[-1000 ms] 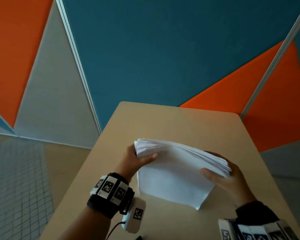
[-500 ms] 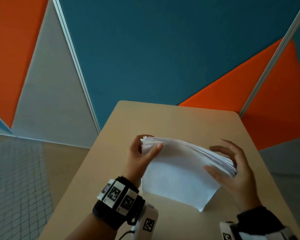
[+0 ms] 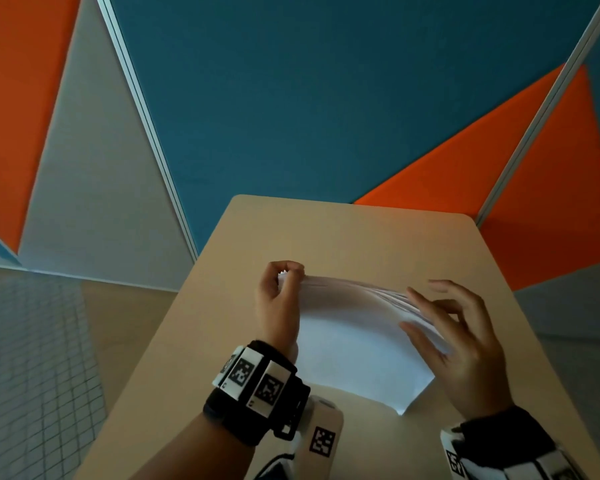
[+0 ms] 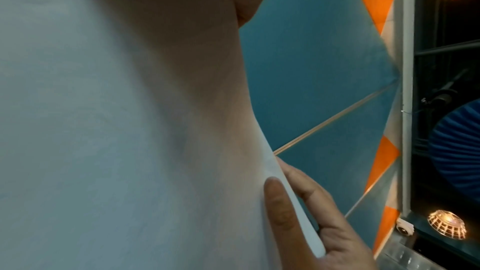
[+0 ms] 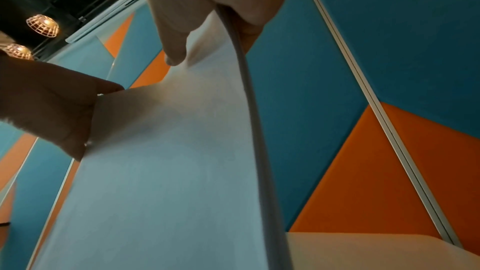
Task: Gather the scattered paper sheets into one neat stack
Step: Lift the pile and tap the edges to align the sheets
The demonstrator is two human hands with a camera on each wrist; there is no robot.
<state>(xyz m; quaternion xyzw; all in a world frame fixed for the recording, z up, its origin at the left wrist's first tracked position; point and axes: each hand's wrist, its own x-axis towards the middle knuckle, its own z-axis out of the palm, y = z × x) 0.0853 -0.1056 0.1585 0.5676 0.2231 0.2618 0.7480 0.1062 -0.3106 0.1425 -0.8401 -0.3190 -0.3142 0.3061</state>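
Note:
A thick stack of white paper sheets (image 3: 354, 341) stands tilted on its lower edge on the beige table (image 3: 361, 237), its top edge slightly fanned. My left hand (image 3: 290, 271) pinches the stack's upper left corner between thumb and fingertips. My right hand (image 3: 426, 317) holds the right edge, thumb on the front face and splayed fingers behind. In the left wrist view the paper (image 4: 116, 130) fills the frame, with the right hand (image 4: 298, 202) gripping its edge. In the right wrist view the stack (image 5: 168, 171) runs up between the right thumb and fingers, and the left hand (image 5: 52, 110) holds its far corner.
Blue, orange and grey wall panels (image 3: 291, 98) stand right behind the table's far edge. A tiled floor (image 3: 32, 375) lies off the table's left side. No loose sheets show on the tabletop around the stack.
My left hand slid up to the stack's top left corner and now pinches it. My right fingers have spread out along the right edge. The stack shifted slightly right.

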